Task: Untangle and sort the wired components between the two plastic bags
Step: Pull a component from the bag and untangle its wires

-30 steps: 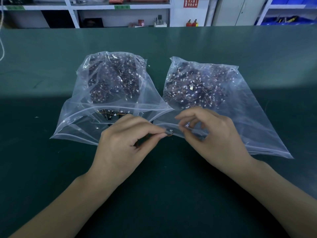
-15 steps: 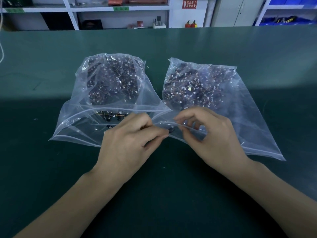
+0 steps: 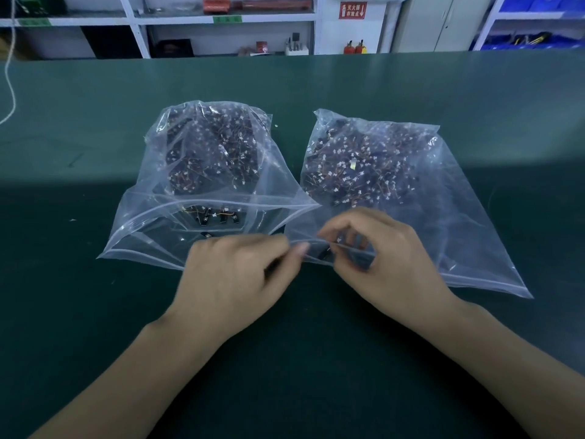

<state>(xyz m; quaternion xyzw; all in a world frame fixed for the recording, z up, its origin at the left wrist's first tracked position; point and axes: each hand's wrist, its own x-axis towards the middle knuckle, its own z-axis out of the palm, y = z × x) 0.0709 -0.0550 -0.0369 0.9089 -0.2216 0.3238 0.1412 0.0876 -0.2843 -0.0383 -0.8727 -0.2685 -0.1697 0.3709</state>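
Observation:
Two clear zip bags lie side by side on the green table, each full of small dark wired components with white connectors. The left bag [image 3: 177, 236] gapes open toward me, with a few loose components [image 3: 218, 217] near its mouth. My right hand [image 3: 389, 258] pinches one small black wired component [image 3: 324, 253] just inside the mouth of the right bag [image 3: 459, 236], its fingertips under the plastic. My left hand [image 3: 234, 277] is pinched shut at that bag's lip, close beside the component.
The green table [image 3: 95, 312] stretches wide on all sides. A white cord [image 3: 11, 90] hangs at the far left. Shelving with bins and small items stands behind the table's far edge.
Both hands have moved slightly up and right, from the gap in front of the bags to the right bag's mouth, carrying the small component under its lip.

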